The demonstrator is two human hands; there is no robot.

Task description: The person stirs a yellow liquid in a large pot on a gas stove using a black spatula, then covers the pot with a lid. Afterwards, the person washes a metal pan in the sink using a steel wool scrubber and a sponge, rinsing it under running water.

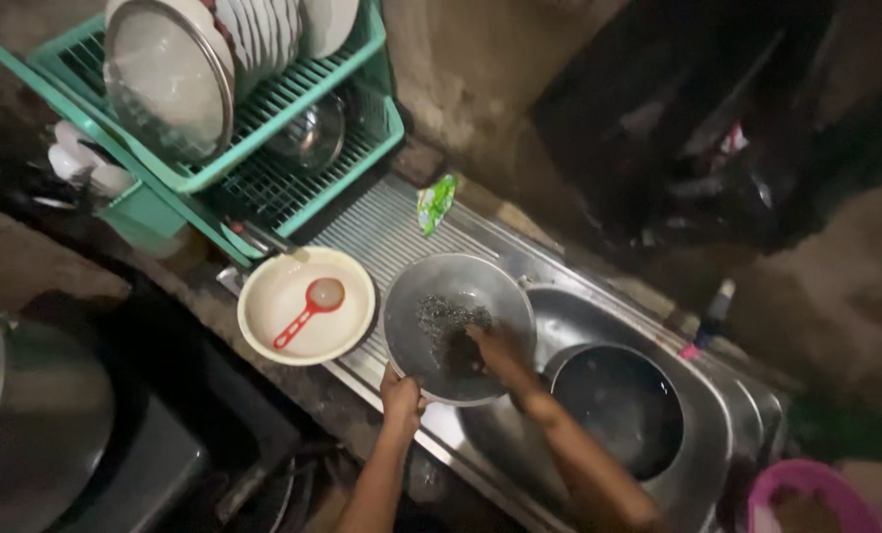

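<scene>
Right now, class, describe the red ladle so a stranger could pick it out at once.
Start at the steel sink's ribbed draining board, below the green dish rack. A cream bowl sits there, left of the grey metal bowl the hands are scrubbing. The red ladle lies inside it, the only red, long-handled utensil there.

Single head view, steep downward look, mid-range over sink and drainboard.

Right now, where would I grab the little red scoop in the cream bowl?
Take the red scoop by its long thin handle, which slants down toward the near rim of the cream bowl. Come from above on the near-left side; the round cup end lies flat and gives little to pinch.
</scene>
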